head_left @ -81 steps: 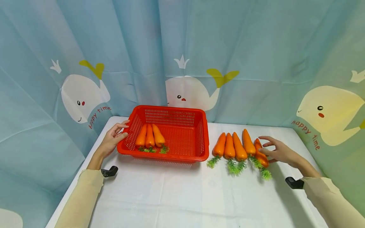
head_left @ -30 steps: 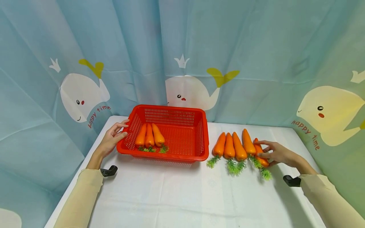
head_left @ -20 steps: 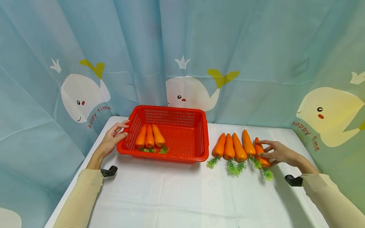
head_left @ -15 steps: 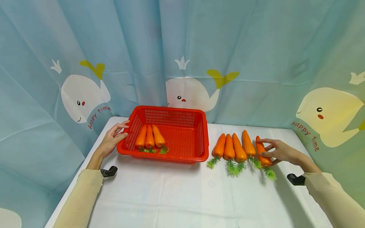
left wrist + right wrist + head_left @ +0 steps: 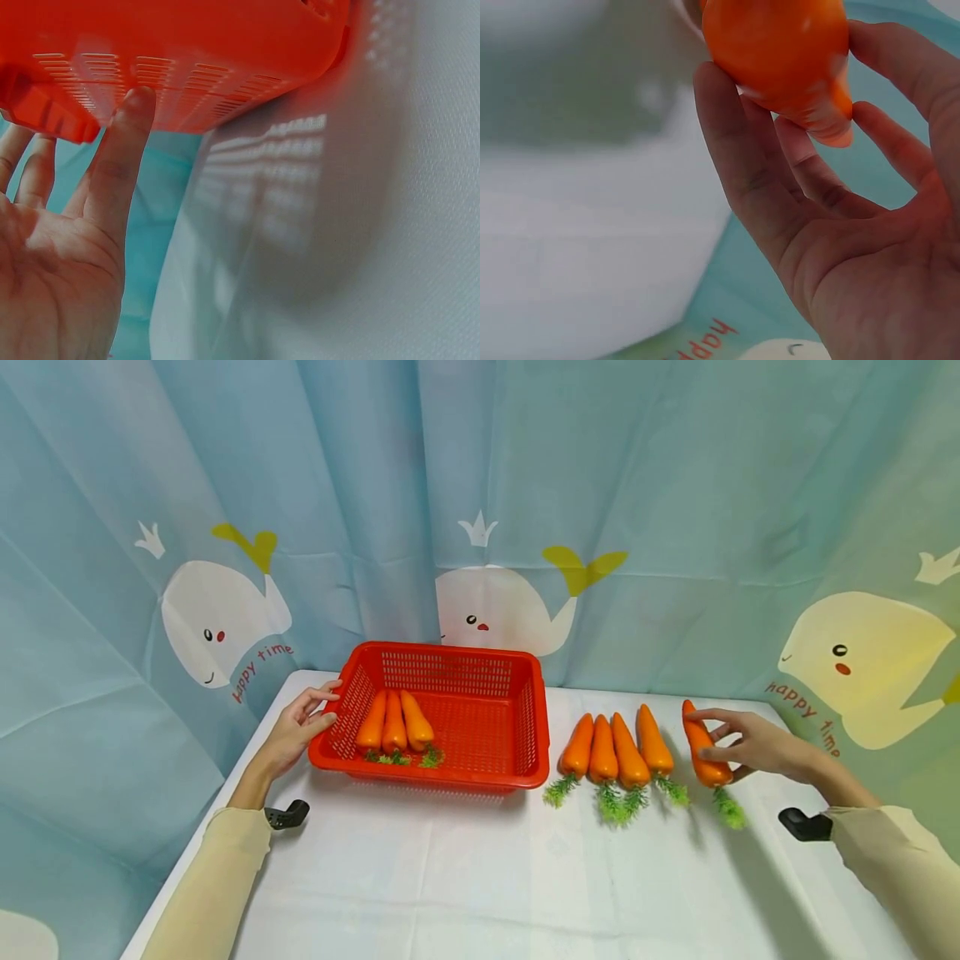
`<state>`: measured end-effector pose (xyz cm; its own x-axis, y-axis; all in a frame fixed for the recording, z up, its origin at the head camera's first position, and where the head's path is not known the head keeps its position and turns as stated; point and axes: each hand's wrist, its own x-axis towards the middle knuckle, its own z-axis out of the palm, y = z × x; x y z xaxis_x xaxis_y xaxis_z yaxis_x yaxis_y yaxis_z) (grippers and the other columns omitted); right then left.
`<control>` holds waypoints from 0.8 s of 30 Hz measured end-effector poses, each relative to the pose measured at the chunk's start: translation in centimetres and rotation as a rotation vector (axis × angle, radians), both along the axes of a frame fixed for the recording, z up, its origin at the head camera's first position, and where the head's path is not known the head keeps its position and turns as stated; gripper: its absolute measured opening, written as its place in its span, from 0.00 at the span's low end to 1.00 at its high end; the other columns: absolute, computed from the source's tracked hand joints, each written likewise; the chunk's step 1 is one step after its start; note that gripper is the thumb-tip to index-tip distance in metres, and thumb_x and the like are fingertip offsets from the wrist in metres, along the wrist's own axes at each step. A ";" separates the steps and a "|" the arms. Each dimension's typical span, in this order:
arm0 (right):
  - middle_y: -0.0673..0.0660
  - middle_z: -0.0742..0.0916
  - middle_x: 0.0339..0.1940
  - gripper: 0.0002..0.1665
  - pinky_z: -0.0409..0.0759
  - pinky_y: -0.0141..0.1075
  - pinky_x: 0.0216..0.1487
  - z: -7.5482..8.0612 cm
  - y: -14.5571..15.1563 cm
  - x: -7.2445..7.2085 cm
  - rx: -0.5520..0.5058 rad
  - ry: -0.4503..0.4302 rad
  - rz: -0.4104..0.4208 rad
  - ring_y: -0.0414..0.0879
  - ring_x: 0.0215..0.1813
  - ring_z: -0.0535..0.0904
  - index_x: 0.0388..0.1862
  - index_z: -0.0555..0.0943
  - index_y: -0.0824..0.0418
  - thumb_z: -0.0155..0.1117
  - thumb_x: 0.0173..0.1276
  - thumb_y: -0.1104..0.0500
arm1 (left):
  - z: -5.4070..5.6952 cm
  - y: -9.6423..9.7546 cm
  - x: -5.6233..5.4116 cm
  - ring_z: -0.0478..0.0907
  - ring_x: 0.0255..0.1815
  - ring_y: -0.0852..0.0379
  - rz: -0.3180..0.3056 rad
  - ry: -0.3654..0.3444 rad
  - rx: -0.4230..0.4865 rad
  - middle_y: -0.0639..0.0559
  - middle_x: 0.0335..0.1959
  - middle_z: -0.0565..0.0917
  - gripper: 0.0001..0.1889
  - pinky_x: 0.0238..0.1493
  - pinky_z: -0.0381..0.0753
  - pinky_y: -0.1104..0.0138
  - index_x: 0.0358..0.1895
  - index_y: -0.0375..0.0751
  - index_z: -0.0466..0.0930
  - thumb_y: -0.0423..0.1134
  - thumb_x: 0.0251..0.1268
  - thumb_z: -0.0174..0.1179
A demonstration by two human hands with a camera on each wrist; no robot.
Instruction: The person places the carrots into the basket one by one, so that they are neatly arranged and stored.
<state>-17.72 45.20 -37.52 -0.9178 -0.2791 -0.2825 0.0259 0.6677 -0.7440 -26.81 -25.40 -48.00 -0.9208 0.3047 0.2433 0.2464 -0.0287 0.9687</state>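
Observation:
My right hand [image 5: 761, 745] pinches an orange carrot [image 5: 703, 747] between thumb and fingers, at the right end of the carrot row. Its narrow tip points away from me, and its green leafy top hangs toward me. In the right wrist view, the carrot's glossy body [image 5: 776, 49] sits between the spread fingertips. My left hand [image 5: 291, 731] touches the left side of a red plastic basket [image 5: 528, 772], fingers extended by the rim. The left wrist view has the thumb [image 5: 120, 165] against the slotted wall. Three carrots [image 5: 394, 722] lie side by side in the basket's left part.
Several more carrots lie in a row on the white tabletop [image 5: 480, 877], right of the basket; the rightmost of them is a carrot [image 5: 654, 739] close to the held one. A blue curtain [image 5: 375, 485] with printed whales stands behind and beside the table.
My right hand has closed on the rightmost carrot and moved it up and to the right, away from the row. The left hand and the basket stay where they were.

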 end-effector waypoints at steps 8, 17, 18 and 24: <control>0.80 0.73 0.62 0.43 0.89 0.46 0.37 3.4 -0.3 0.5 0.011 0.098 -0.021 0.52 0.37 0.88 0.78 0.61 0.66 0.71 0.71 0.60 | 0.1 0.0 0.1 0.66 0.75 0.56 0.001 -0.006 -0.006 0.37 0.80 0.59 0.15 0.60 0.78 0.72 0.60 0.28 0.70 0.28 0.76 0.57; 0.72 0.74 0.63 0.39 0.89 0.43 0.38 5.2 -0.7 0.4 -0.038 0.251 -0.069 0.39 0.43 0.87 0.79 0.63 0.56 0.67 0.74 0.64 | 0.0 -0.1 0.3 0.71 0.70 0.62 -0.004 -0.011 0.003 0.38 0.81 0.59 0.14 0.60 0.79 0.71 0.59 0.30 0.71 0.28 0.76 0.56; 0.68 0.75 0.62 0.39 0.89 0.43 0.38 5.3 -0.8 0.4 -0.057 0.264 -0.074 0.39 0.43 0.87 0.79 0.63 0.56 0.66 0.74 0.65 | 0.0 -0.1 0.3 0.71 0.70 0.62 -0.004 -0.014 0.005 0.38 0.81 0.59 0.14 0.59 0.79 0.71 0.59 0.30 0.71 0.28 0.76 0.56; 0.44 0.81 0.55 0.41 0.89 0.41 0.40 6.1 -1.4 0.4 -0.138 0.315 -0.125 0.38 0.46 0.87 0.81 0.62 0.54 0.65 0.74 0.66 | 0.0 0.0 0.1 0.65 0.76 0.53 0.002 -0.009 -0.003 0.37 0.81 0.58 0.14 0.61 0.78 0.72 0.59 0.30 0.71 0.29 0.76 0.57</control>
<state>-17.32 43.75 -31.41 -0.9832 -0.1749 0.0516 -0.1434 0.5669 -0.8112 -26.69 -25.44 -48.04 -0.9237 0.3033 0.2341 0.2378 -0.0253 0.9710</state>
